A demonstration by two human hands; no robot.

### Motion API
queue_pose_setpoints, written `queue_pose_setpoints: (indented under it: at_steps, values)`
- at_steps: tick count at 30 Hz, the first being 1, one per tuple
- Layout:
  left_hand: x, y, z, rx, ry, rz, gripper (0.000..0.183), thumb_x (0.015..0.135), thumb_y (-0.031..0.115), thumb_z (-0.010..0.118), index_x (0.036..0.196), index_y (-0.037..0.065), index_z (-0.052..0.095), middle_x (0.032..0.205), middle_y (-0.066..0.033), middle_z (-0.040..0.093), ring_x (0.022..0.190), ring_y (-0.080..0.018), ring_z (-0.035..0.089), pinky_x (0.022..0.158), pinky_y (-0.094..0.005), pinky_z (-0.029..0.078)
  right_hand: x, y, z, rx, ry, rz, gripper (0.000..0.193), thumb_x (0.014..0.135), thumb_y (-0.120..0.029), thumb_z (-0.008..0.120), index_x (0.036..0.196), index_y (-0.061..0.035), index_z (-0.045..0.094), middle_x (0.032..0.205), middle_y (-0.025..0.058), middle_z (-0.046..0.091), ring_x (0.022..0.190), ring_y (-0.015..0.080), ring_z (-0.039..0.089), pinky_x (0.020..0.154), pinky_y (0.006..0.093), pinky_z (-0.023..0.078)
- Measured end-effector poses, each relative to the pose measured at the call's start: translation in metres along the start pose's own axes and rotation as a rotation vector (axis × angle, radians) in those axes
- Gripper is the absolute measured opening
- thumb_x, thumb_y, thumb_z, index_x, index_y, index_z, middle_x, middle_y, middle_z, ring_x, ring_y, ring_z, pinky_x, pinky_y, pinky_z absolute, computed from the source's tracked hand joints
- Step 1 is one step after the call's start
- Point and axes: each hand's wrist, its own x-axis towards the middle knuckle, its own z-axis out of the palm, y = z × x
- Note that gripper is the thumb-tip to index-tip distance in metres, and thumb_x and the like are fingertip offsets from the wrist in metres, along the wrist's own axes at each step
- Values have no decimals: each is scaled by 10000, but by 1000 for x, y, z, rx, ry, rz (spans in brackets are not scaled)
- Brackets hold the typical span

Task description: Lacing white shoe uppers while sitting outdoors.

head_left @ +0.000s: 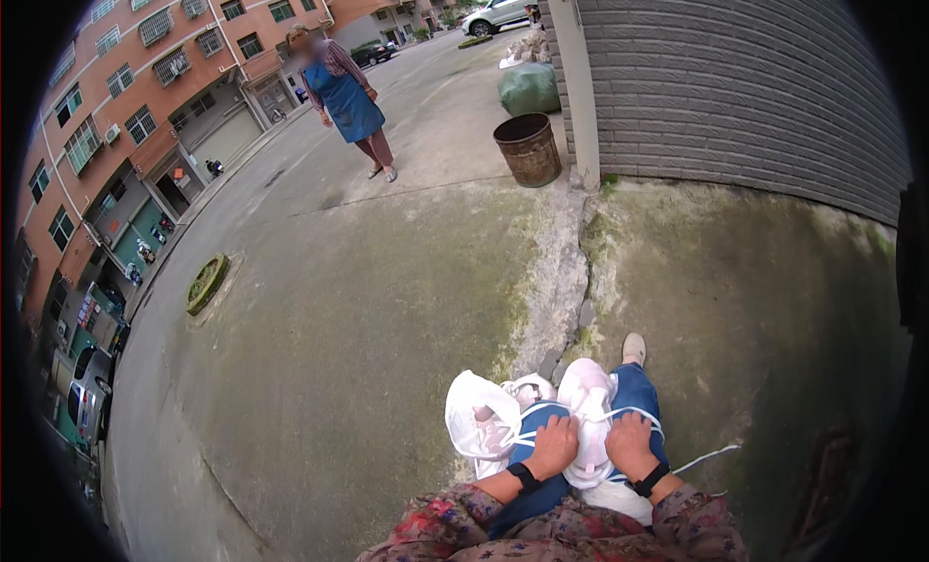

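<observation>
White plastic bags (pixel 587 393) with pinkish contents bunch between my knees, over my blue trousers. Another white bag (pixel 479 407) gapes at the left, pink showing inside. My left hand (pixel 554 444) is closed beside the middle bag, a white strip running from it across my left knee. Curled fingers of my right hand (pixel 631 446) grip a white cord (pixel 634 410) that loops over my right knee. A loose white string (pixel 711 455) trails off to the right. Exactly what lies within my left fingers is hidden.
A rusty metal drum (pixel 527 149) stands by a post (pixel 579 88), with a full green sack (pixel 529 88) behind it. A person in a blue apron (pixel 350 105) stands ahead to the left. Cracked concrete (pixel 556 281) runs forward from my feet; a round planter (pixel 206 284) lies left.
</observation>
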Motion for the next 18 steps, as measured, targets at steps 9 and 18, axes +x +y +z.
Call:
queue_pose_setpoints:
  at_steps: [9,18]
  values:
    - [0,-7,-5,-121,-85,28,318,731,110,562,1037,28,572,923,-80,576,873,-266,507,649,-406,433,-4,12,8,271,79,-93,170,718,-112,532,831,-23,623,811,159,542,825,313,495,691,442,370]
    - [56,7,15,-70,-24,249,108,725,124,590,690,24,570,659,-127,556,724,-297,525,612,-395,444,-2,17,11,583,181,-97,203,696,-102,605,873,-5,622,770,162,582,776,330,544,717,416,418]
